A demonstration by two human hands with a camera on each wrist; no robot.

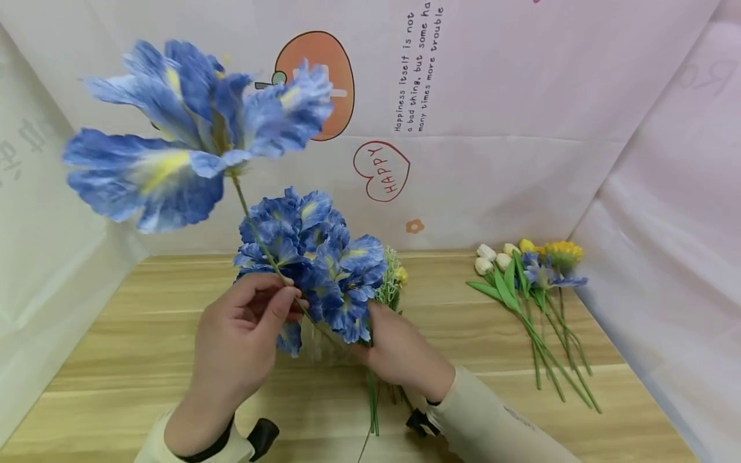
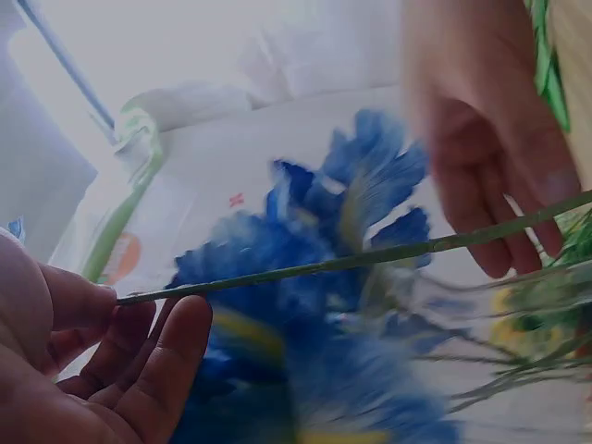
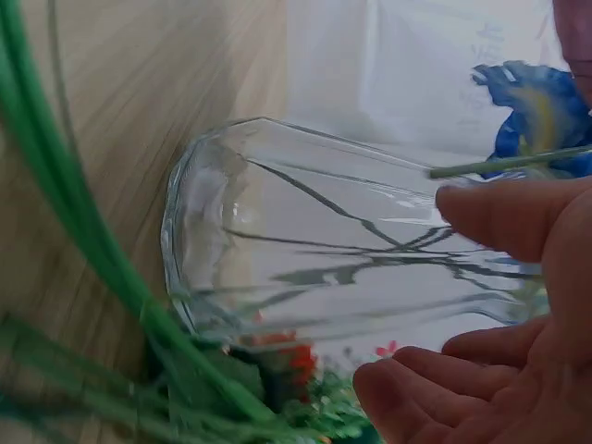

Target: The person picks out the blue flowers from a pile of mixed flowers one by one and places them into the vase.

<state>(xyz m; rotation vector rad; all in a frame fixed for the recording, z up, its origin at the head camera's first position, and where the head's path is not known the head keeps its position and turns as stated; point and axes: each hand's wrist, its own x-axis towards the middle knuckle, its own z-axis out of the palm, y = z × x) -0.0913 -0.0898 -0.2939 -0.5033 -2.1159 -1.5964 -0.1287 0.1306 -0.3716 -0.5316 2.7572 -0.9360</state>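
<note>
My left hand [image 1: 240, 337] pinches the thin green stem [image 2: 319, 267] of a large blue iris [image 1: 188, 183] between thumb and fingertips. The bloom, with yellow streaks, is held up at the upper left. A clear glass vase [image 3: 199, 217] stands at the middle, holding several blue irises [image 1: 341, 283] whose stems show through the glass. My right hand [image 1: 405, 350] is beside the vase, its fingers loosely extended and apart in the right wrist view. Near its thumb [image 3: 504, 215] is the cut end of the held stem; whether they touch, I cannot tell.
To the right on the wooden table [image 1: 446, 308] lie white tulips [image 1: 485, 260], a yellow flower [image 1: 561, 254] and a blue flower [image 1: 547, 275]. Green stems and small yellow blooms [image 1: 401, 275] lie just right of the vase. A printed white cloth [image 1: 492, 193] hangs behind.
</note>
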